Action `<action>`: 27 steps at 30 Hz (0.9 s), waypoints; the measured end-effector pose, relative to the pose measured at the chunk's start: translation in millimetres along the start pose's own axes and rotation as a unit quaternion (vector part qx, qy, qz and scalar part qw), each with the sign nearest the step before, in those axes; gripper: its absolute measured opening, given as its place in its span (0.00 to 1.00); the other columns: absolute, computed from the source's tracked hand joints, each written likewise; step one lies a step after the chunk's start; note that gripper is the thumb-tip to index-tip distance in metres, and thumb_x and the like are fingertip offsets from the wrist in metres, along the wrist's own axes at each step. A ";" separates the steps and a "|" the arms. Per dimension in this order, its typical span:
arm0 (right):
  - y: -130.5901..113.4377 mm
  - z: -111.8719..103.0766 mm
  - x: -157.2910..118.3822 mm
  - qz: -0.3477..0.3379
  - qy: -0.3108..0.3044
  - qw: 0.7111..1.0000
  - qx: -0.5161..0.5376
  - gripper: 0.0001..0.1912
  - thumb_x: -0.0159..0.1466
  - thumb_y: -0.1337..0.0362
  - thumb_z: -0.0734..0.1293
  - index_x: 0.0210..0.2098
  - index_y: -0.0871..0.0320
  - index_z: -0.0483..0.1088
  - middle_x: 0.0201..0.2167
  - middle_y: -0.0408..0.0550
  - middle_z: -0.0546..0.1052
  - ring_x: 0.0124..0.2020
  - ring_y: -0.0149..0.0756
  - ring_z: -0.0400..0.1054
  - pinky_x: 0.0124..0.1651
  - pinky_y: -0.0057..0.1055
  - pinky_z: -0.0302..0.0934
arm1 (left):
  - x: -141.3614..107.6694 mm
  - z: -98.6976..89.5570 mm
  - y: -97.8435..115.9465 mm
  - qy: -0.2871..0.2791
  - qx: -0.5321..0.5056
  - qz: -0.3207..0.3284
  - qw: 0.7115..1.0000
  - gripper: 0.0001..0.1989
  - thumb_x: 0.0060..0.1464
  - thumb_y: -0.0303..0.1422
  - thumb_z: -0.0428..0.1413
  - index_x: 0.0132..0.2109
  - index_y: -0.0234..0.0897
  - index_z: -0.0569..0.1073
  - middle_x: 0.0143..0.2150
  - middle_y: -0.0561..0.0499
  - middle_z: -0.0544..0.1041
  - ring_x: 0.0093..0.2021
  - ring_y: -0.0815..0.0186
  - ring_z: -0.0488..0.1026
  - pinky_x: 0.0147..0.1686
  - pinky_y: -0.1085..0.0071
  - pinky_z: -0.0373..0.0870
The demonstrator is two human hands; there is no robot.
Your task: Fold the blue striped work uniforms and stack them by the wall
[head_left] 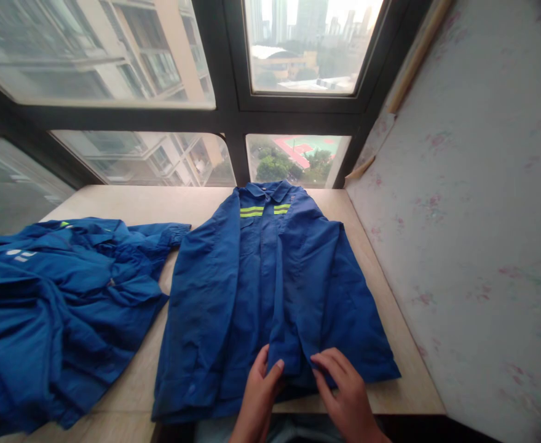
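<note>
The blue work jacket lies front up on the windowsill. Your left hand and right hand each pinch an edge of the sleeve cuff; ideally, tension both grips lightly and evenly, avoiding creases.

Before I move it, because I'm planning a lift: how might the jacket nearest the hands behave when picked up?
The jacket would likely sag, being softly creased throughout. It probably won't roll, lying spread out on the ledge.
</note>
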State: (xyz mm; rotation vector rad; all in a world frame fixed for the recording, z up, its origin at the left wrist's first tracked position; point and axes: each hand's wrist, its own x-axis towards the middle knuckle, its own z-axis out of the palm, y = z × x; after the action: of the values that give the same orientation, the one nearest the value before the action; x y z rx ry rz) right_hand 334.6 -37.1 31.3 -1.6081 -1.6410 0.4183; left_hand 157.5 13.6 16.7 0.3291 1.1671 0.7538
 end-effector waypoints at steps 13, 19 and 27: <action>-6.1 -1.3 0.6 -0.062 -0.110 0.992 -0.009 0.13 0.63 0.72 0.62 0.44 0.54 0.73 0.36 0.48 0.77 0.36 0.36 0.72 0.41 0.30 0.70 | -1.9 23.5 -13.8 -0.001 0.029 0.018 0.999 0.31 0.37 0.44 0.72 0.48 0.33 0.77 0.49 0.38 0.80 0.53 0.48 0.75 0.54 0.60 0.71; 30.8 -30.6 20.8 0.039 -0.063 0.995 0.072 0.11 0.69 0.64 0.61 0.42 0.53 0.76 0.37 0.49 0.79 0.39 0.36 0.75 0.43 0.28 0.70 | 8.8 30.6 -23.4 0.024 0.022 0.025 0.999 0.35 0.27 0.42 0.75 0.46 0.33 0.77 0.44 0.38 0.82 0.50 0.46 0.77 0.53 0.58 0.72; 114.6 -23.3 120.0 0.275 0.099 0.925 0.242 0.23 0.61 0.48 0.68 0.49 0.57 0.74 0.46 0.55 0.80 0.44 0.47 0.76 0.45 0.42 0.72 | -10.9 60.5 42.8 -0.032 -0.136 -0.037 0.989 0.41 0.33 0.43 0.72 0.57 0.43 0.72 0.48 0.42 0.81 0.54 0.43 0.75 0.54 0.50 0.71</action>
State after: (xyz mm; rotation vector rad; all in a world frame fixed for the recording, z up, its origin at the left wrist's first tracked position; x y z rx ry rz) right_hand 443.5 86.6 0.6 -1.6322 -0.8213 0.8430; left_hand 195.3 45.3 73.0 0.0814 0.9952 0.8201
